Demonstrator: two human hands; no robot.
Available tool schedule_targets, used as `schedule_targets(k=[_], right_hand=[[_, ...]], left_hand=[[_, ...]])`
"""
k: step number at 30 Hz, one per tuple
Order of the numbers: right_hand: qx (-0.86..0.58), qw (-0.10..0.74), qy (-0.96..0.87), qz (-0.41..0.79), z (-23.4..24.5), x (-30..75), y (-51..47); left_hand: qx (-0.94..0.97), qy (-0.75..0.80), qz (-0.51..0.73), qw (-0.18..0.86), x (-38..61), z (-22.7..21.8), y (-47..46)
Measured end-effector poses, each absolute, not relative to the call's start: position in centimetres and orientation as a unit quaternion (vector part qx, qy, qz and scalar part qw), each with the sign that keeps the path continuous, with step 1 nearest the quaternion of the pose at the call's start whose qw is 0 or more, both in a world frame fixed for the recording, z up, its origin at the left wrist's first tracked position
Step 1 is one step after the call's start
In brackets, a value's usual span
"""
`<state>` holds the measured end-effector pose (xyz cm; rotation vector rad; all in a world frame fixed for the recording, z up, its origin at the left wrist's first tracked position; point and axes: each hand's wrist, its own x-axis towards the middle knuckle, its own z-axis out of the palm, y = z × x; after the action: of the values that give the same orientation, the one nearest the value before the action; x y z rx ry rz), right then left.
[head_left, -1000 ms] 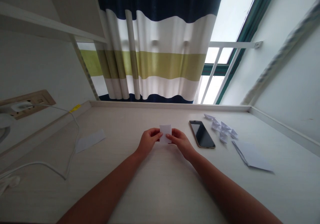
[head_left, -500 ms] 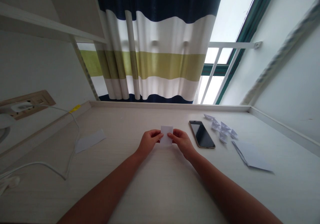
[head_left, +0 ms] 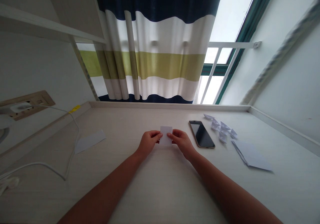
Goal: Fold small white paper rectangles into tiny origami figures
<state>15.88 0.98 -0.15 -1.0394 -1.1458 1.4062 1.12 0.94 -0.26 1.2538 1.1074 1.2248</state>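
Observation:
A small white piece of paper (head_left: pixel 166 133) stands between my two hands over the middle of the pale desk (head_left: pixel 160 184). My left hand (head_left: pixel 148 142) pinches its left edge with thumb and fingers closed. My right hand (head_left: pixel 182 141) pinches its right edge the same way. Both forearms reach in from the bottom of the view.
A dark phone (head_left: pixel 201 134) lies flat just right of my right hand. Beyond it sit several small folded paper shapes (head_left: pixel 221 129) and a larger folded sheet (head_left: pixel 251 155). A paper strip (head_left: pixel 90 140) and a white cable (head_left: pixel 65 157) lie at the left. A striped curtain (head_left: pixel 155 50) hangs behind.
The paper has shifted very slightly between my fingers; both hands stay in the same place with the same pinch.

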Motion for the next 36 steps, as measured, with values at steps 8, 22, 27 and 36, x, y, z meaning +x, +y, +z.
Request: schedule_targets(k=[8, 22, 27, 36], right_hand=[[-0.434, 0.511, -0.442, 0.595, 0.16, 16.16, 1.07], [-0.436, 0.518, -0.436, 0.593, -0.51, 16.3, 1.61], [-0.443, 0.499, -0.446, 0.596, -0.56, 16.45, 1.62], [-0.446, 0.512, -0.447, 0.583, -0.74, 16.33, 1.8]], left_hand=[[0.512, 0.49, 0.517, 0.48, 0.8, -0.49, 1.3], [0.503, 0.488, 0.528, 0.48, 0.79, -0.51, 1.34], [0.498, 0.498, 0.534, 0.467, 0.65, -0.59, 1.5], [0.518, 0.491, 0.535, 0.452, 0.65, -0.75, 1.56]])
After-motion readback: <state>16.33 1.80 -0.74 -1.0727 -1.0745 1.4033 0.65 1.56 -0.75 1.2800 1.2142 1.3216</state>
